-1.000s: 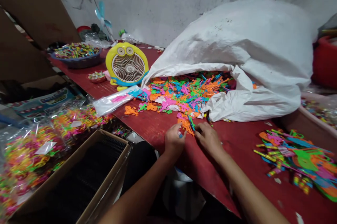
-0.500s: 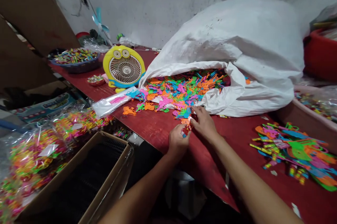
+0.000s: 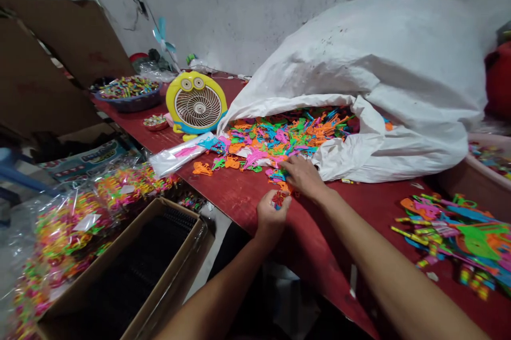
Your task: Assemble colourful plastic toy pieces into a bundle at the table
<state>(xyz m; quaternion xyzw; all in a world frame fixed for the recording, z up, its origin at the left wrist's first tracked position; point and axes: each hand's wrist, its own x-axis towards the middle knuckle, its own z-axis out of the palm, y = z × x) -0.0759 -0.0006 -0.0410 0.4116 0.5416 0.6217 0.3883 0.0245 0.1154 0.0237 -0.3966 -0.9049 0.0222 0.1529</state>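
My left hand point(image 3: 271, 217) is closed, thumb and fingers pinching a small red shiny patterned piece point(image 3: 278, 199) with a bit of blue below it. Just beyond it, my right hand point(image 3: 304, 176) reaches with extended fingers to the loose plastic toy pieces point(image 3: 275, 174) at the front of the pile; its fingertips touch them and are partly hidden. Behind, a big white woven sack point(image 3: 399, 63) lies on its side, its mouth spilling many flat orange, green, pink and blue plastic pieces point(image 3: 295, 135) onto the red table point(image 3: 223, 191).
A yellow fan point(image 3: 199, 103) stands left of the sack, beside clear plastic bags point(image 3: 175, 159). Toy pieces with striped sticks point(image 3: 459, 239) lie at right near a pink tub point(image 3: 495, 170). Lower left are an open carton point(image 3: 138, 276) of black items and filled bags point(image 3: 75, 233).
My right hand has moved away from the left hand's piece, forward to the loose pieces. The left hand keeps its red piece slightly lower. The view has turned a little left.
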